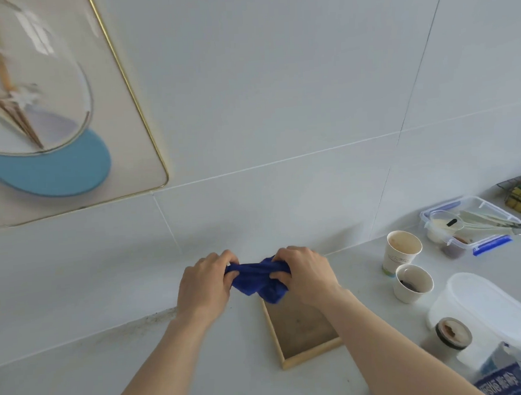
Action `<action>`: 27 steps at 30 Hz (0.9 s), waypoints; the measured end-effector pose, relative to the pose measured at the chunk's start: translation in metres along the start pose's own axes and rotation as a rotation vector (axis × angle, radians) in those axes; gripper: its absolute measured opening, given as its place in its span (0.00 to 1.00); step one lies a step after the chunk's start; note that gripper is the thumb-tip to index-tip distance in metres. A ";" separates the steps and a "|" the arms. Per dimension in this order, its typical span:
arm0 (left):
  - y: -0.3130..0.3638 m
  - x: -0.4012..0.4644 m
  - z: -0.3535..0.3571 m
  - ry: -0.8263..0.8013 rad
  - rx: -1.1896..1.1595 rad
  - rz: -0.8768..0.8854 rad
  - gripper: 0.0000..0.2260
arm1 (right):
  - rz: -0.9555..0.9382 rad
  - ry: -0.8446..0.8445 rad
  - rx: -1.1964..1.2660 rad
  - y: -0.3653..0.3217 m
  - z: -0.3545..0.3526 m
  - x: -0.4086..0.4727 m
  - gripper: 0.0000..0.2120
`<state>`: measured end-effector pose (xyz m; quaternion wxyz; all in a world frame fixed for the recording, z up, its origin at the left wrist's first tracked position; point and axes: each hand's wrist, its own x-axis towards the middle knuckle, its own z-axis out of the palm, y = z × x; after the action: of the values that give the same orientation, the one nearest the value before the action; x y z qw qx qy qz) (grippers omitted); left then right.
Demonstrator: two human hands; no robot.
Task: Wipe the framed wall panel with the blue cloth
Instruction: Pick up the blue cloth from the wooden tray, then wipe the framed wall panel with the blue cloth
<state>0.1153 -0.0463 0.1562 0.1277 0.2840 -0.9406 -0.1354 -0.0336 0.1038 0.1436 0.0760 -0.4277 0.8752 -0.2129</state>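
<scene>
- Above the counter (81,373), both hands are gripping the blue cloth (259,280) between them: the left hand (205,286) is closing its fingers on one bunched end, the right hand (305,272) is pinching the other, and the middle is sagging in folds.
- Up on the tiled wall at the far left, the framed wall panel (52,111) is hanging well apart from the cloth, its thin gold edge running around a pale picture with a blue oval.
- Writing is showing on a blue-and-white packet (501,381) at the lower right corner, but it is too blurred to read; the nearer paper cup (402,251) is carrying a faint print, also unreadable.
- Just under the hands, a shallow wooden tray (302,331) is lying on the counter, partly hidden by the right forearm.
- Off to the right, a second cup (413,283), a white lidded tub (485,309), a small jar (452,333) and a clear box with blue clips (472,225) are standing near one another.
</scene>
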 end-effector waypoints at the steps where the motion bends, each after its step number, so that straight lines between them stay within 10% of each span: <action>1: -0.006 -0.004 -0.008 0.014 -0.006 0.000 0.04 | -0.004 0.007 -0.003 -0.011 -0.003 -0.001 0.09; 27: -0.180 -0.060 -0.180 0.266 -0.109 -0.086 0.04 | -0.085 0.047 0.219 -0.266 -0.008 0.016 0.07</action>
<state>0.3106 -0.1893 0.2554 0.2605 0.3324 -0.8935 -0.1526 0.1442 -0.0509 0.2681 0.0925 -0.4484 0.8294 -0.3202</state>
